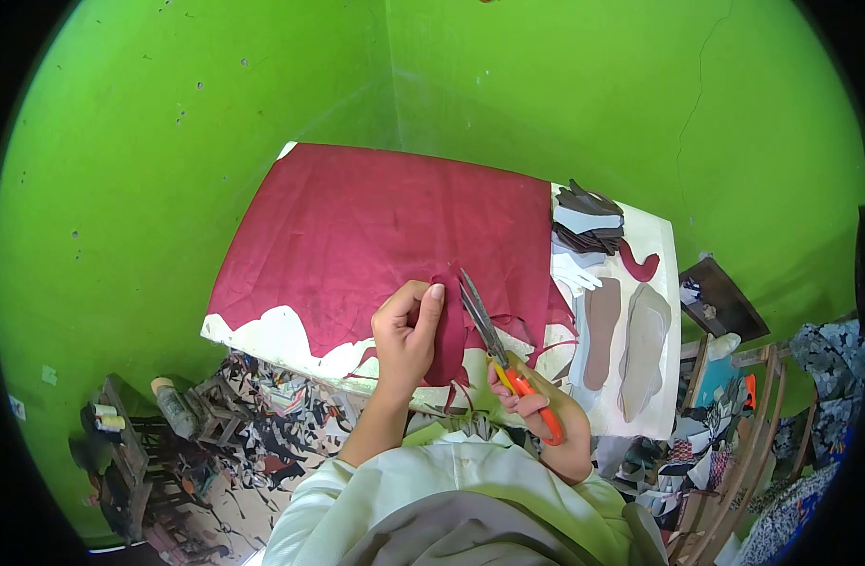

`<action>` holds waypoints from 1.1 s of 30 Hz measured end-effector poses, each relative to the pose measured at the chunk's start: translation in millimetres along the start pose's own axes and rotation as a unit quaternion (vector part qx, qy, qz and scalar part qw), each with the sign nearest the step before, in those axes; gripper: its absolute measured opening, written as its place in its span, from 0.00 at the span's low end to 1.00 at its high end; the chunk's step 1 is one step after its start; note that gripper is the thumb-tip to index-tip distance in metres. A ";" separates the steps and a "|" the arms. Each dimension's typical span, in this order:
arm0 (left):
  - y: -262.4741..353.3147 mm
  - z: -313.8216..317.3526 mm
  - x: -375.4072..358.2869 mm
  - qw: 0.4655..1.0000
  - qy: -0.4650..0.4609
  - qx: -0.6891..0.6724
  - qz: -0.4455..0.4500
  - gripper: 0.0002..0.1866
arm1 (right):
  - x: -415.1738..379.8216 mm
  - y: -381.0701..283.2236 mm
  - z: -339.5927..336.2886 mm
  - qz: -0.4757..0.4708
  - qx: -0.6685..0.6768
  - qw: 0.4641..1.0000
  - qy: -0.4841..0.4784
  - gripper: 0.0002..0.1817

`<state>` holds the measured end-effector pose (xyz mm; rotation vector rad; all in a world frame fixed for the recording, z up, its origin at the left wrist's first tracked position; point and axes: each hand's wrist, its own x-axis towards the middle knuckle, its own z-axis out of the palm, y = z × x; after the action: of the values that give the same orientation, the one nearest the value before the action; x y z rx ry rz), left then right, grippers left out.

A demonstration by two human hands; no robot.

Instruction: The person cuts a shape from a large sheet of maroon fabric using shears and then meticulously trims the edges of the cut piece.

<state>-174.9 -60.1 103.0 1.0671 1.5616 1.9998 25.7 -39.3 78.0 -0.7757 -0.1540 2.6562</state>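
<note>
A large dark red sheet of material (385, 217) covers most of the white tabletop (291, 330), its near edge cut into curves. My left hand (406, 330) is closed, thumb on top, pinching a narrow red strip (447, 340) at the sheet's near side. In my right hand (519, 391) are scissors (484, 321) with orange and yellow handles. Their blades point up and away from me, just right of the strip, with the tips over the red material. Loose red offcuts (517, 330) hang near the blades.
On the table's right side lie a stack of dark cut pieces (583, 222), a curved red piece (640, 262), a brown sole-shaped piece (601, 330) and grey sole-shaped pieces (645, 349). Scraps (281, 406) litter the floor. A wooden rack (753, 453) stands at right; green walls meet behind.
</note>
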 end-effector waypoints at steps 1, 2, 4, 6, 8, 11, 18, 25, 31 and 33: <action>0.7 -0.1 0.2 1.000 0.001 -0.002 0.002 0.07 | 0.4 0.8 2.5 0.000 -0.009 1.000 0.008 0.17; 1.0 -0.1 0.4 1.000 0.002 -0.004 0.004 0.08 | 2.9 2.8 2.0 -0.019 -0.061 0.998 0.023 0.17; -2.1 0.9 -1.7 0.999 -0.016 0.024 0.013 0.08 | 5.8 5.1 -0.5 -0.041 -0.122 0.991 0.030 0.17; -3.4 1.8 -3.7 0.999 -0.033 0.035 0.012 0.08 | 0.1 2.6 -1.1 -0.034 -0.095 0.995 -0.010 0.17; -3.7 2.5 -4.8 0.998 -0.051 0.028 0.003 0.07 | -2.5 2.6 -2.3 -0.047 -0.117 0.992 -0.026 0.16; -1.2 3.0 -6.6 0.994 -0.094 0.061 0.013 0.07 | 1.8 6.1 -9.6 -0.100 -0.230 0.968 0.005 0.17; 0.1 4.1 -6.8 0.990 -0.112 0.081 0.023 0.06 | 8.2 0.8 -13.0 0.017 0.107 0.993 -0.056 0.16; -1.3 3.4 -8.7 0.988 -0.111 0.096 0.039 0.06 | 10.1 -0.2 0.5 -0.077 -0.199 0.976 0.048 0.19; -9.6 -1.6 -4.0 0.997 -0.054 0.047 -0.015 0.07 | 22.3 -17.2 -26.1 -0.158 -0.345 0.924 0.038 0.16; -6.7 -1.1 -2.8 0.996 -0.066 0.064 -0.004 0.08 | 17.6 -15.7 -3.7 -0.230 -0.432 0.869 0.072 0.17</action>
<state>-174.9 -60.8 95.8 1.2139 1.6386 1.8036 18.9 -18.1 69.3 -1.0106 -1.3658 1.9836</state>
